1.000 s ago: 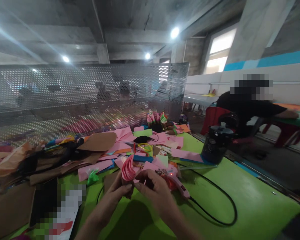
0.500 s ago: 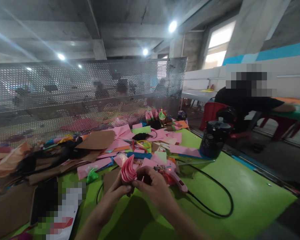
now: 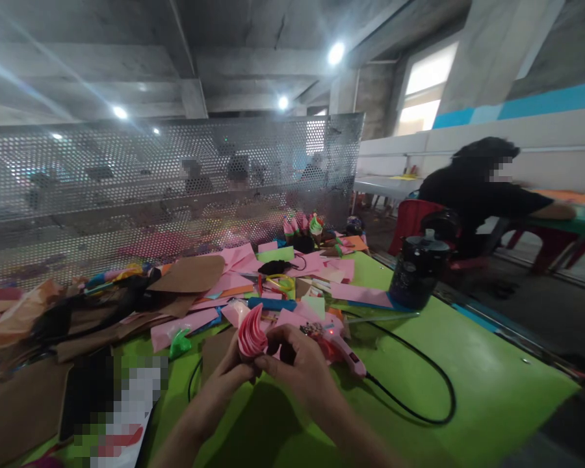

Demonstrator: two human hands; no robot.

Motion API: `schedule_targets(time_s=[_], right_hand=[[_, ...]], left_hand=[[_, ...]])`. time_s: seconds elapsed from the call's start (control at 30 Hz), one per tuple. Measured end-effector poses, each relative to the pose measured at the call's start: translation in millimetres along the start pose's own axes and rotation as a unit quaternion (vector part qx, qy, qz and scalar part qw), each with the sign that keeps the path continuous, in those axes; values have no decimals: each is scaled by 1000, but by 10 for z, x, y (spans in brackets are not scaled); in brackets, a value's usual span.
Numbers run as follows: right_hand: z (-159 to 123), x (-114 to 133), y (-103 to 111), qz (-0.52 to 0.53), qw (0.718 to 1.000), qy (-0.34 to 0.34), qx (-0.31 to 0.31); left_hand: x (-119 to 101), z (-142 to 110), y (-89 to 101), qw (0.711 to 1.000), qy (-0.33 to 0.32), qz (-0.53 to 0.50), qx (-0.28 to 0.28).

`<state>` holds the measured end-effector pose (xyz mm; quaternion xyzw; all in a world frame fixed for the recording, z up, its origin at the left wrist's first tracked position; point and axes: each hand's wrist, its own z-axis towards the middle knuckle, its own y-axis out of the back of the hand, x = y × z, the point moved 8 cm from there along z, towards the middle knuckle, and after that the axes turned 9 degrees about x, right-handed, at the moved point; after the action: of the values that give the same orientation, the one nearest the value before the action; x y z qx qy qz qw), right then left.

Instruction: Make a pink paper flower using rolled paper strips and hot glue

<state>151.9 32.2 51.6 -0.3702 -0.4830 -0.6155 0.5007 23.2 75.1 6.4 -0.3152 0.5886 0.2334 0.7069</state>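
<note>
A pink paper ice-cream cone (image 3: 252, 333) with a layered swirl top stands upright between my hands. My left hand (image 3: 229, 372) is closed around its lower part, which the fingers mostly hide. From the right, my right hand (image 3: 292, 357) pinches at the base of the swirl with thumb and fingers; a small pale bit shows by the fingertips. Just right of that hand a pink glue gun (image 3: 346, 351) lies on the green tabletop (image 3: 400, 403), its small red light on and its black cord looping right.
Pink paper sheets (image 3: 238, 257), brown card (image 3: 188, 273) and a green plastic bag (image 3: 179, 342) clutter the table. Finished-looking paper cones (image 3: 316, 225) stand at the back by a perforated metal screen (image 3: 175, 175). A black jug (image 3: 419, 270) stands right; beyond it sits a person (image 3: 472, 188).
My hands and the paper cone have shifted very slightly to the right. The right fingers have moved a little at the base of the swirl; the hold looks the same.
</note>
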Motion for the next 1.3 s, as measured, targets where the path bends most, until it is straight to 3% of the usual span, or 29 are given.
schedule_targets(time_s=[0.3,0.57,0.67,0.77,0.93,1.1,1.3], right_hand=[[9,-3,-5,-18,1000,21,3],[22,1,2,-44,999,28,7],[26,4,23,-58,998,29,1],[13,31,78,-64,996,49,-23],[-48,206,173,-94,983,145,-67],[-75,287,101,-112,977,178,-36],[-79,241,63,-128,977,171,-21]], left_hand=[[10,-3,-12,999,29,4,-28],[129,52,91,999,11,-29,-35],[76,60,86,999,-4,-37,-38],[-9,43,41,999,12,-12,-50],[-24,69,-34,998,11,56,-27],[89,128,16,992,-22,123,-32],[34,140,1,980,-49,191,-33]])
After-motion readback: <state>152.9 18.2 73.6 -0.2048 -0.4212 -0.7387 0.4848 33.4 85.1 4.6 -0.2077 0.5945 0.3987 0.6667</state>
